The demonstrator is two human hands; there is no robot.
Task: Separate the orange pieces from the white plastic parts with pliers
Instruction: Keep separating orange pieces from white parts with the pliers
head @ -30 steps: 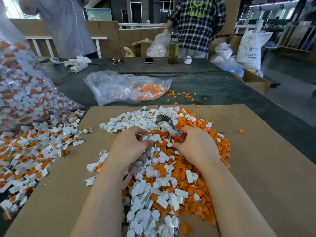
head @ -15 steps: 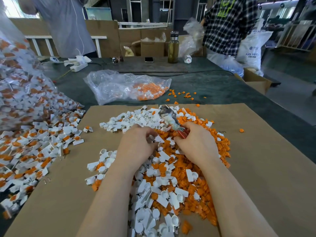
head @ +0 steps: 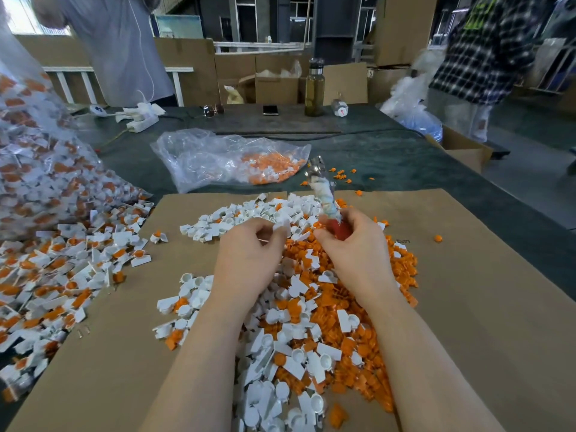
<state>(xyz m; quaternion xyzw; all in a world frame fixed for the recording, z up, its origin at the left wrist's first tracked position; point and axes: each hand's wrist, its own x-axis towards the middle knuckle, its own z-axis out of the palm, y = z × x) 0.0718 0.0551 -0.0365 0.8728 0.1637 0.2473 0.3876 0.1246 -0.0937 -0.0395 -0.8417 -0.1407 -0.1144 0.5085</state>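
Pliers raised, white part pinched beside them

Right hand (head: 352, 244) grips red-handled, tape-wrapped metal pliers (head: 324, 194), nose up and away; left hand (head: 249, 247) pinches small white plastic part (head: 282, 226) just left of handles, above mixed pile.

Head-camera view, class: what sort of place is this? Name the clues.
Probably a small factory or workshop sorting floor. Clues: a heap of white plastic parts on a cardboard sheet, a bulk bag of unsorted parts, and stacked cardboard boxes behind.

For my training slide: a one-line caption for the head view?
Right hand grips pliers, left hand pinches a white part over the mixed pile.
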